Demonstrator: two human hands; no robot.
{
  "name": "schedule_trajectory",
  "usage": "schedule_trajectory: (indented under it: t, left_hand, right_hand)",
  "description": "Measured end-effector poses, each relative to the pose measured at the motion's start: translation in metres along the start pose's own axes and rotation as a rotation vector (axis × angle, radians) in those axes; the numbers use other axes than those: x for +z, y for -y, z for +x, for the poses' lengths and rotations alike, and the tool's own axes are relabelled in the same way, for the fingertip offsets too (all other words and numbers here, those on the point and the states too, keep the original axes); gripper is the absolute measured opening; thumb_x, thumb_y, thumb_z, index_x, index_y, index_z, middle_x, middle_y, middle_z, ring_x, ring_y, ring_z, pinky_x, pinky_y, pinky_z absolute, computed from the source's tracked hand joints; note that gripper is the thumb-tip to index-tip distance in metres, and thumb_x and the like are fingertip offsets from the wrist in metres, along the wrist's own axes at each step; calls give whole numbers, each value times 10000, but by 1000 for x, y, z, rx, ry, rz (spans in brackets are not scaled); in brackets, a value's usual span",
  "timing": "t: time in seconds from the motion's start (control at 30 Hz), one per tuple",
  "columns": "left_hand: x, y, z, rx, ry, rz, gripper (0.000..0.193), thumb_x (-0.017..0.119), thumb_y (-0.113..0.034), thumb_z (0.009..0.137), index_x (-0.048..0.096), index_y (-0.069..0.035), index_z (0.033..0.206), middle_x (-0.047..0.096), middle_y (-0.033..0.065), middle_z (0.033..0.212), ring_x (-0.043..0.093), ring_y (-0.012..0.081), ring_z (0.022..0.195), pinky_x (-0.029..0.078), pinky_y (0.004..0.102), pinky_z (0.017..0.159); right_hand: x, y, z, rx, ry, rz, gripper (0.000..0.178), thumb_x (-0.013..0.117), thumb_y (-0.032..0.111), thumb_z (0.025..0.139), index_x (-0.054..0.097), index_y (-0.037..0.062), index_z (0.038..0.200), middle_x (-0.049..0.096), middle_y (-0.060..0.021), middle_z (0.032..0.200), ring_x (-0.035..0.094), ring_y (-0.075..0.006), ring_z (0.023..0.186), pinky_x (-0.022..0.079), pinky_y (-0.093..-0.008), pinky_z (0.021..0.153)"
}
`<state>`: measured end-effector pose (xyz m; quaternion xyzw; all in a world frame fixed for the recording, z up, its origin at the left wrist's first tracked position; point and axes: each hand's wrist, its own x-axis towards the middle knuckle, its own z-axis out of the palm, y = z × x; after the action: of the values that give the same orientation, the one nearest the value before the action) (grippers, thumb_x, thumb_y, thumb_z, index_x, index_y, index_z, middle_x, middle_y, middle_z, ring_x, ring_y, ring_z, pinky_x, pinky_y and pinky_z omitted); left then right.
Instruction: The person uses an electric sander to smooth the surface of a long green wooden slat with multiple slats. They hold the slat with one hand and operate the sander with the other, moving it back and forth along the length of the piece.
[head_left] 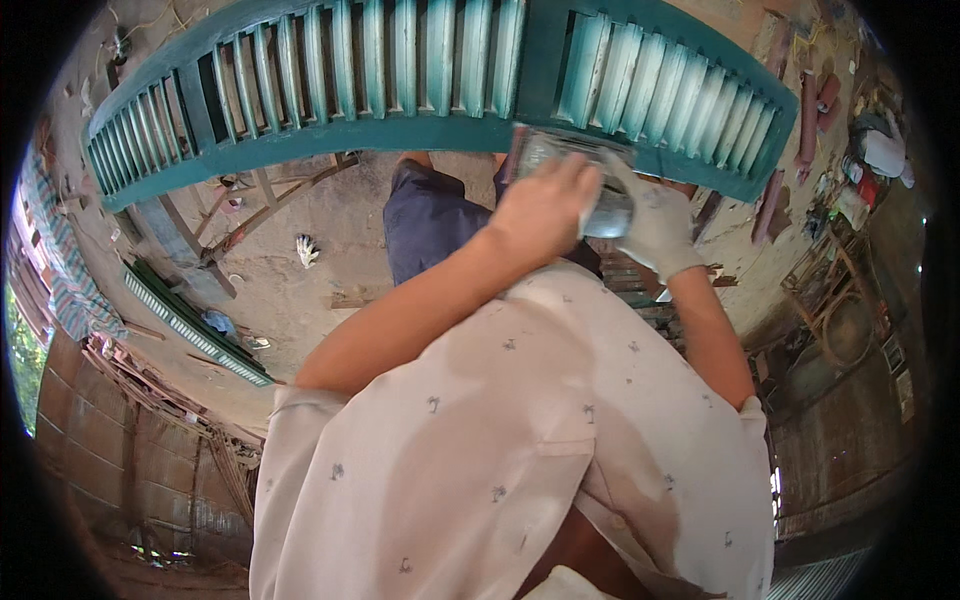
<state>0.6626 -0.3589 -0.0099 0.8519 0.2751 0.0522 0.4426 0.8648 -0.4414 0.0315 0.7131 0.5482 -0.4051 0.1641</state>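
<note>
A long green louvred shutter [400, 135] lies across in front of me; its slats at the right end look paler and whitish. My bare left hand [548, 205] is closed on the near side of a grey, metallic tool [608, 212], slightly blurred, whose exact kind I cannot make out. In a white glove, my right hand [658, 225] is closed round the tool's right side. The tool rests at the shutter's near edge, close to the middle crosspiece. My fingertips are partly hidden by the tool.
On the floor to the left lie a white glove [307, 250] and another green louvred piece [195, 325]. Wooden bars [270, 215] stand under the shutter. Reddish rolls [808, 125] and piled odds and ends [880, 160] are at the right. A striped cloth [65, 260] hangs far left.
</note>
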Motion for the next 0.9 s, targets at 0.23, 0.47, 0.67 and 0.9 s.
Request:
schedule_trajectory:
  t: [0.23,0.47,0.67,0.9]
  left_hand:
    - [-105,63,-52,-106,24,104,709,877,-52,653,684,-16,1334,713,163,1305,712,401,1180,603,465,997]
    - [-91,53,-39,-89,63,109,706,884,-61,659,680,-24,1334,710,160,1299,715,403,1174,605,468,988]
    - [-11,-4,10,-30,91,17,486,746,10,767,658,5,1245,700,186,1251,735,392,1098,635,455,913]
    - [-36,20,-19,-90,-20,-4,596,825,-16,716,678,-9,1293,713,160,1265,729,382,1117,625,463,962]
  right_hand:
    - [5,123,49,-148,-71,140,835,746,160,818,532,85,1622,817,-173,1023,807,-364,937,616,-503,849]
    - [2,100,38,-98,-77,129,816,721,140,831,535,124,1626,821,-177,1057,810,-358,959,622,-507,838]
    - [0,9,1,40,-51,68,899,796,201,802,510,225,1653,820,-177,1114,802,-358,1010,618,-488,876]
    - [-2,42,22,-68,-18,-22,898,803,256,835,478,136,1664,819,-181,1093,804,-356,1003,617,-473,883]
